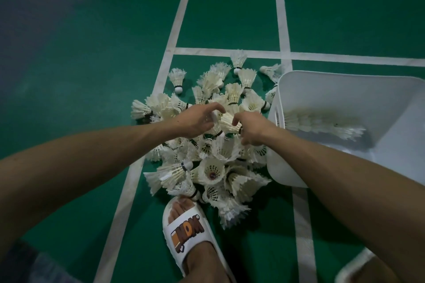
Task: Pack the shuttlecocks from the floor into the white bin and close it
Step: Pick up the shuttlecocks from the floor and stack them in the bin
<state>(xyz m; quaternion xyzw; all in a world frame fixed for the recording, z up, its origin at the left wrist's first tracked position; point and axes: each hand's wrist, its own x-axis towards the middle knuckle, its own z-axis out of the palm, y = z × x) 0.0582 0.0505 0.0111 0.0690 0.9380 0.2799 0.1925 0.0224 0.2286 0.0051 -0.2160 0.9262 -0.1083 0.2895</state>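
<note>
The shuttlecocks (212,169) lie heaped on the green floor (92,57), between two white court lines (177,27) and just below the cross line, spilling toward the floor's near edge. Over the middle of the heap the right hand (251,130) grasps one shuttlecock (227,123) at its cork end, fingers curled round it. The left hand (195,119) curves over the heap with a white cork between thumb and forefinger; whether it is pinched I cannot tell. The white bin (345,88) lies tipped at the heap's right side, touching it, with a stacked row (322,122) inside. A white slipper (184,230) touches the heap's near side.
</note>
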